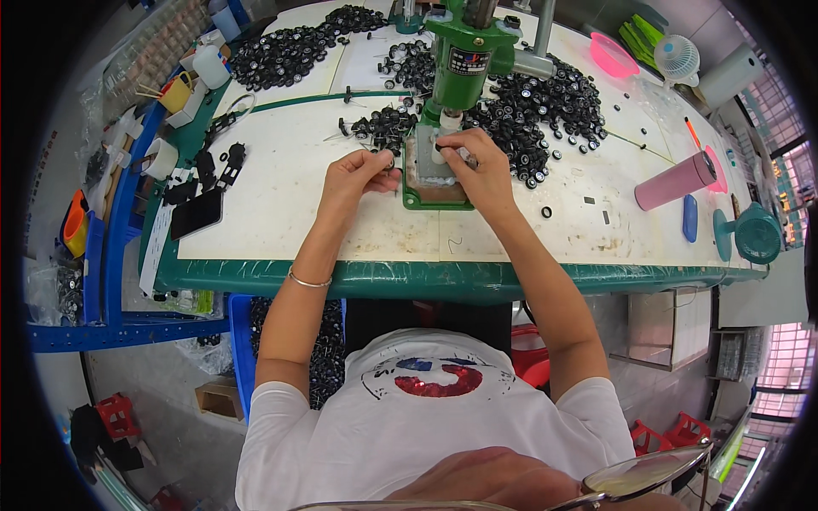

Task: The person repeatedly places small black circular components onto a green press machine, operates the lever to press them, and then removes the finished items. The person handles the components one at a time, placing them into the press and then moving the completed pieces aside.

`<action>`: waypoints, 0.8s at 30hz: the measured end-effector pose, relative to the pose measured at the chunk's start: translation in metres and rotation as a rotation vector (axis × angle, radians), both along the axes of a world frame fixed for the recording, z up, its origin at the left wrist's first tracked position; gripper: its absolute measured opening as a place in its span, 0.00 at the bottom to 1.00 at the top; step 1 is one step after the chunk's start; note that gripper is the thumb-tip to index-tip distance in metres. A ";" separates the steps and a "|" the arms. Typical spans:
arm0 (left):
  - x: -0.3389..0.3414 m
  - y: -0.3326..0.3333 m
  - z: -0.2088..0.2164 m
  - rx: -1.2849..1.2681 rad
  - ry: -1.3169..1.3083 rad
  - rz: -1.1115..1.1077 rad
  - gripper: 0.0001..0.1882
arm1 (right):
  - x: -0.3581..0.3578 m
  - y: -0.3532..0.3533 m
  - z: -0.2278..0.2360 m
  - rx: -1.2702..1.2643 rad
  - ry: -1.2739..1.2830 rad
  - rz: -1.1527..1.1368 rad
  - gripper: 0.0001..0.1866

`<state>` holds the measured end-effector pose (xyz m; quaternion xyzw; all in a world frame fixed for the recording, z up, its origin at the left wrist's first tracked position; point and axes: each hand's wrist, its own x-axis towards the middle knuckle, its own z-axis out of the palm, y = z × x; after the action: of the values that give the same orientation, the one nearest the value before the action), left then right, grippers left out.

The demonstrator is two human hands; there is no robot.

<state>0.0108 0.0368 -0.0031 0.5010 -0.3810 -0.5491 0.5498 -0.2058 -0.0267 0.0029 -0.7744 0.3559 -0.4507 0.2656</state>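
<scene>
A green hand press (460, 81) stands on the white table in front of me, its ram above a grey metal plate (422, 170). My right hand (479, 170) is over that plate, right under the ram, with thumb and fingers pinched on a small black round part (440, 148). Left of the press base, my left hand (362, 175) has its fingertips closed on a small dark piece, mostly covered by the fingers. Just behind it lies a small heap of black wheels with thin metal pins (383, 128).
Large piles of small black wheels (554, 111) spread behind and right of the press, with another heap (285, 58) far left. A phone (197, 213) lies at left; a pink tumbler (675, 181), a blue case (689, 218) and a small fan (677, 58) are at right.
</scene>
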 end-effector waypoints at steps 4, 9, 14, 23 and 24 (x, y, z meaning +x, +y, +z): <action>-0.013 -0.006 0.004 -0.117 0.263 -0.048 0.07 | -0.002 -0.008 0.007 0.288 0.023 0.064 0.13; -0.022 -0.020 0.010 -0.111 0.240 -0.023 0.08 | -0.004 -0.011 0.007 0.367 -0.006 0.101 0.18; -0.034 -0.033 0.009 -0.229 -0.049 0.075 0.06 | -0.015 -0.014 0.017 0.436 -0.305 0.040 0.22; -0.062 -0.055 0.006 -0.405 -0.086 0.063 0.07 | -0.070 -0.072 0.110 0.353 -0.565 -0.027 0.18; -0.065 -0.056 0.004 -0.411 -0.069 0.052 0.07 | -0.068 -0.079 0.126 0.340 -0.588 0.028 0.18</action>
<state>-0.0540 -0.0195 0.0010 0.4065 -0.4904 -0.4280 0.6412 -0.2739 -0.1058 0.1284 -0.5609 0.3235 -0.5852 0.4881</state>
